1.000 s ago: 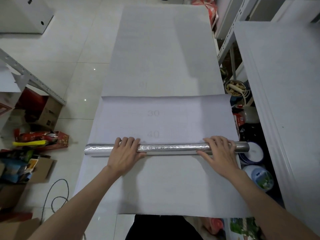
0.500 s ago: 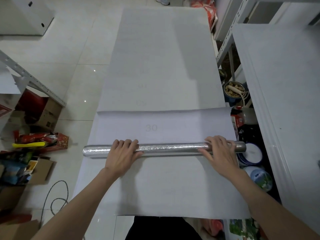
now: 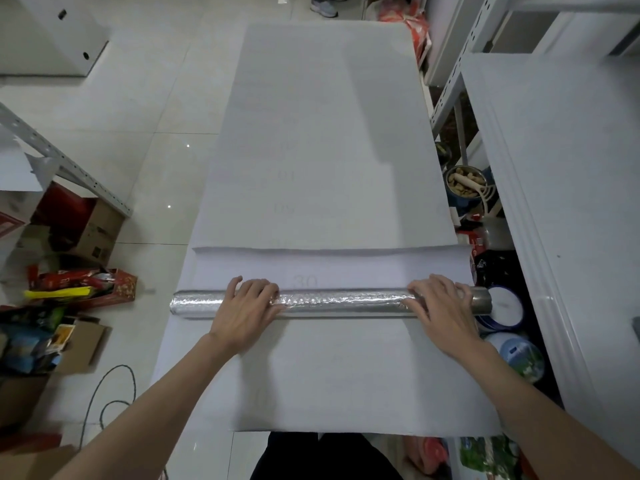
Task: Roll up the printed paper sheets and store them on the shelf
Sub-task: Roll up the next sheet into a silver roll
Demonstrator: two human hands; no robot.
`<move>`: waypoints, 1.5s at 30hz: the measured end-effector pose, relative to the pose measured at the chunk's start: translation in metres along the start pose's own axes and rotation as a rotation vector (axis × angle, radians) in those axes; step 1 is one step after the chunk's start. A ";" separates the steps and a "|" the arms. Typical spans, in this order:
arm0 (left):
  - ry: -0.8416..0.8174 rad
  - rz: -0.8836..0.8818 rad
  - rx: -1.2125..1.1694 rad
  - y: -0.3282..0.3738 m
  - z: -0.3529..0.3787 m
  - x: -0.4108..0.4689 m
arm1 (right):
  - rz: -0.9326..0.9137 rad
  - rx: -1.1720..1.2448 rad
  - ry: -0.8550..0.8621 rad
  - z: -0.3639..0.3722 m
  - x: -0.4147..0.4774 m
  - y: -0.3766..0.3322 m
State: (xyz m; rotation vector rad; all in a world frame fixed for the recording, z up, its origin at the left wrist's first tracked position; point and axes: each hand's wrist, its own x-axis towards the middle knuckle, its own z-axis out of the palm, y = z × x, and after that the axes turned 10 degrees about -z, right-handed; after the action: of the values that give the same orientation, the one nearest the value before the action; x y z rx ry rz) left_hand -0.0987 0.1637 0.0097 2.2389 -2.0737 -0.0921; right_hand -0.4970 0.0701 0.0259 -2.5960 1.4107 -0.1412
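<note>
A long white printed sheet (image 3: 325,133) lies on the tiled floor and stretches away from me. A second white sheet (image 3: 346,375) lies over its near end, with its far edge just beyond a faint "30". A silver foil-wrapped tube (image 3: 346,301) lies crosswise on this near sheet. My left hand (image 3: 247,308) presses on the tube left of its middle, fingers curled over the top. My right hand (image 3: 441,306) does the same close to the tube's right end. No paper is visibly wound on the tube.
A white metal shelf rack (image 3: 450,91) and a broad white slab (image 3: 561,202) stand on the right, with a bowl (image 3: 465,183) and round tins (image 3: 509,306) beneath. Cardboard boxes (image 3: 93,233) and a cable (image 3: 104,403) clutter the left floor. A person's shoe (image 3: 323,8) shows at the far end.
The tube has rolled away from me over the near sheet, covering the printed "40". The gap between the tube and the sheet's far edge has shrunk. Both hands stayed on the tube.
</note>
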 end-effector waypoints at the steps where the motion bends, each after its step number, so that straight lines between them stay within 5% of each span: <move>1: 0.012 0.020 0.015 -0.001 0.001 -0.002 | -0.006 -0.019 0.002 0.001 -0.003 -0.001; 23: 0.041 -0.025 -0.009 0.007 0.000 -0.019 | -0.056 -0.061 -0.088 -0.005 0.003 -0.011; 28: -0.117 0.001 0.122 0.004 0.006 -0.016 | -0.091 -0.031 -0.210 -0.001 0.009 -0.014; 45: 0.003 -0.143 0.116 0.020 -0.059 -0.017 | 0.039 -0.276 -0.007 -0.033 0.017 -0.045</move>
State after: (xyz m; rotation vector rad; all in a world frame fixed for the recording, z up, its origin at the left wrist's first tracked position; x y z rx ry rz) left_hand -0.1138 0.1805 0.0704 2.4518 -1.9624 0.0230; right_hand -0.4559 0.0761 0.0671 -2.7774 1.5776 0.0736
